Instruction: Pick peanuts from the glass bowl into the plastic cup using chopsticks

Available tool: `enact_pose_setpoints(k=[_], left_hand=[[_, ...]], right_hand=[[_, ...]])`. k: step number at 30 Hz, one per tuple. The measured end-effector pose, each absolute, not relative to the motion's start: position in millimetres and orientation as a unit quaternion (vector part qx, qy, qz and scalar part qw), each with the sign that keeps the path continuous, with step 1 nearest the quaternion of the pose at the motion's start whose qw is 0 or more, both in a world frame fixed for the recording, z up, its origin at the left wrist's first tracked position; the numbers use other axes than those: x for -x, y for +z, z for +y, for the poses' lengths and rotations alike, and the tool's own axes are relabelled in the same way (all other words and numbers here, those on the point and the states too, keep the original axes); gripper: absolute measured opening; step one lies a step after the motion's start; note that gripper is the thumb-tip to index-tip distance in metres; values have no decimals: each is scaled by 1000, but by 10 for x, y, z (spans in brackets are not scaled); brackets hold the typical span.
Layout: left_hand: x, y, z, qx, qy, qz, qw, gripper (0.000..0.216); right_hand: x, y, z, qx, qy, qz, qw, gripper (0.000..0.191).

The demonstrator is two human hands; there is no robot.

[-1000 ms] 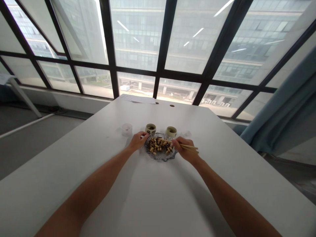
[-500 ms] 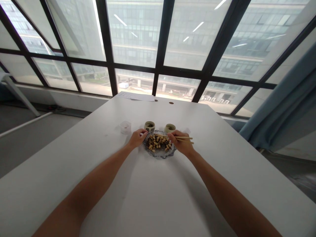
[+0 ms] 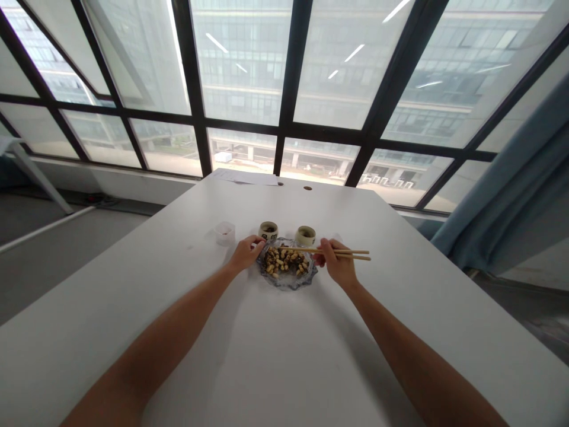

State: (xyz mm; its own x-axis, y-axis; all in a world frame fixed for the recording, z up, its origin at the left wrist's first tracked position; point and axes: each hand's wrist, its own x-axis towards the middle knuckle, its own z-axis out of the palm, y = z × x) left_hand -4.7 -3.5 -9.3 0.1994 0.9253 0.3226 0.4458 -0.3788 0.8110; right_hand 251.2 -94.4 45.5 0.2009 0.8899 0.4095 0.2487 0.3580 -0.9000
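Right hand (image 3: pixel 338 267) grips chopsticks (image 3: pixel 329 253) over the glass dish (image 3: pixel 288 280); left hand (image 3: pixel 245 254), fingers curled, touches the dish's left rim.

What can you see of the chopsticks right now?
The chopsticks are a pair of thin, pale sticks, wood or bamboo by the look. The right hand grips them near the middle. They lie almost level, tips pointing left over the far side of the glass dish of nuts, butt ends sticking out to the right. Whether the tips touch or hold a nut is too small to tell.
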Motion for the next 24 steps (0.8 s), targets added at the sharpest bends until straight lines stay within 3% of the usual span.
enact_pose_setpoints(k=[6, 16, 20, 24], left_hand=[[49, -90, -41, -721, 423, 472, 279, 28], [58, -98, -45, -730, 430, 464, 260, 30], [63, -98, -46, -727, 428, 467, 267, 31], [70, -86, -53, -718, 427, 478, 273, 29]], right_hand=[[-2713, 283, -924, 474, 388, -404, 679, 51], [-2825, -10, -931, 475, 463, -282, 693, 51], [-2817, 23, -958, 479, 430, -310, 700, 53], [-2811, 87, -1096, 502, 267, -479, 669, 44]])
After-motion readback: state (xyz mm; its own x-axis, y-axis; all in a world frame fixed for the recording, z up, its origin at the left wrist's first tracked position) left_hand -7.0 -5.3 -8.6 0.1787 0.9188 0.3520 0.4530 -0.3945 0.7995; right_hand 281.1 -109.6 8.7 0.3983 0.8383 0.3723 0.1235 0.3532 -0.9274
